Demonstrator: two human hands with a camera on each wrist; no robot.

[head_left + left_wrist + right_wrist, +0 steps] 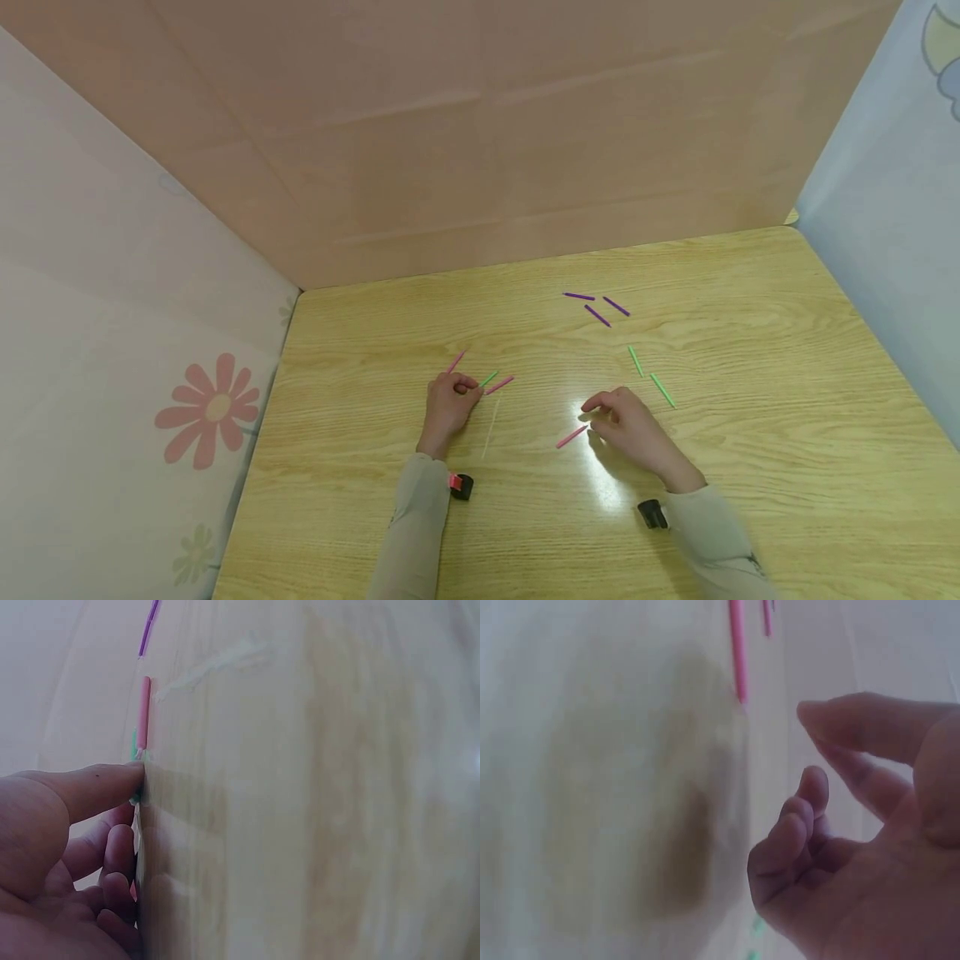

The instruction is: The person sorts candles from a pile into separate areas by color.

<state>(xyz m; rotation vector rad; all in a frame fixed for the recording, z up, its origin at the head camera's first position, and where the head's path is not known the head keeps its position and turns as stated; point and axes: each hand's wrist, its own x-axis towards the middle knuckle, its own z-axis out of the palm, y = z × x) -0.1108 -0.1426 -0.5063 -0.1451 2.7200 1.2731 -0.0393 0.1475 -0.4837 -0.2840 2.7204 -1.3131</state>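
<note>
Sleeved forearms (416,525) reach over a wood-grain table (765,358). Right hand (633,427): fingers loosely bent, holding nothing, just beside a pink stick (572,437). Left hand (448,408), toward the table's left edge: pinching a green stick (489,378). Purple sticks (597,316) lie nearer the far edge; behind stands a tan panel (480,167), between pale printed walls (82,333).

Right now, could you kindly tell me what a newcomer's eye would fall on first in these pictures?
Probably the large pink flower on the left wall, the biggest splash of colour. Next might come the purple sticks, three grouped toward the far side of the table. The person's left grip pinches a green stick, while the right grip holds nothing near a pink stick.
</note>
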